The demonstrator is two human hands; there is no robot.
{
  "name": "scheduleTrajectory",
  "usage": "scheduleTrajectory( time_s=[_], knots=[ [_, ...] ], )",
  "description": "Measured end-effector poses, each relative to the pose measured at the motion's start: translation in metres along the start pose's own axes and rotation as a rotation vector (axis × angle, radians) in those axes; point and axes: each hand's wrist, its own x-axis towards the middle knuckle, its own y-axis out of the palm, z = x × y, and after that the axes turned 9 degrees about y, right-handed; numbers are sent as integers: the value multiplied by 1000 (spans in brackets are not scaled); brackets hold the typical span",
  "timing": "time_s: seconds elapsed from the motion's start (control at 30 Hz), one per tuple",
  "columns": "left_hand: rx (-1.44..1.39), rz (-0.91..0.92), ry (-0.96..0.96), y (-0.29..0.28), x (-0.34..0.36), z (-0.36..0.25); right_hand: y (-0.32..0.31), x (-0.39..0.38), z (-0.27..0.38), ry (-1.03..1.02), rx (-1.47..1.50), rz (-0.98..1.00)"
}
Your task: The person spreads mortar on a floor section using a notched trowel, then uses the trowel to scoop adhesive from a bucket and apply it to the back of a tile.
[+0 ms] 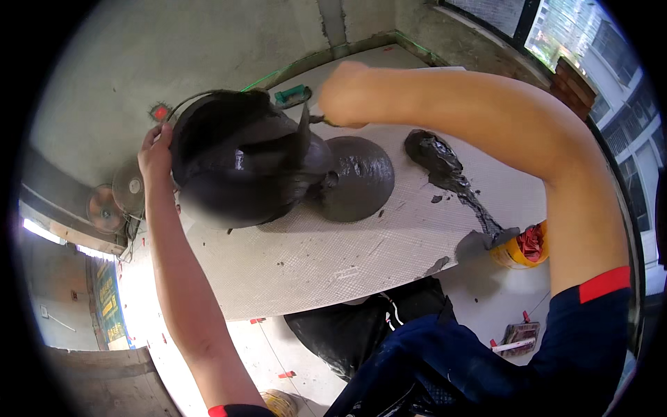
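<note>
A dark bucket (208, 142), coated in grey mortar, lies tipped above a large pale slab with a gridded surface (333, 260). Wet mortar (358, 177) spills from it into a smooth, shiny mound. My left hand (157, 147) is closed on the bucket's rim at its left side. Over the bucket's mouth, my right hand (345, 96) is wrapped around the handle of a trowel, its mortar-covered blade (306, 132) pointing down at the mortar. A rougher smear of mortar (436, 156) trails across the slab toward its near right edge.
A green-handled tool (292, 96) rests at the slab's far edge. Near the right edge stands a yellow tub (514, 257) with red pieces. Fans (104, 208) stand at left; bricks (573, 87) are stacked by the window. Red clips (286, 374) dot the tiled floor.
</note>
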Motion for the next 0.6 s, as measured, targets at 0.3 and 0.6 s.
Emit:
scheduleTrajectory(
  time_s=[0.3, 0.6],
  knots=[
    [-253, 41, -25, -67, -18, 24, 115, -107, -86, 276, 786, 320],
    [-306, -137, 18, -95, -61, 52, 162, -179, 25, 489, 1687, 266]
  ],
)
